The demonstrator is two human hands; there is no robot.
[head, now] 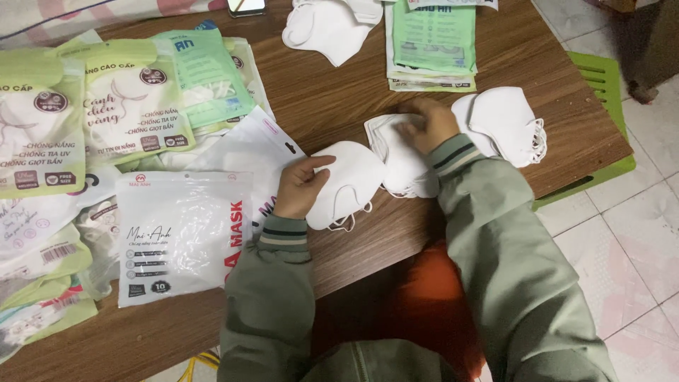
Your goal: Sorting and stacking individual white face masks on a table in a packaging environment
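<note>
White face mask [350, 182] near the bench [339, 92] front edge, gripped by left hand [299, 187], fingers curled round its left side. Right hand [430, 124] pressing flat, fingers spread, on mask stack [399, 159] just right. Plastic packets [180, 233] left.

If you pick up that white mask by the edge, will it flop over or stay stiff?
Probably a bit floppy: the white mask under the left hand looks like thin folded fabric, lying flat on the table. Its ear loops hang loose, so they would likely dangle. It seems very light and should not roll, though it might slide on the smooth wood.
</note>
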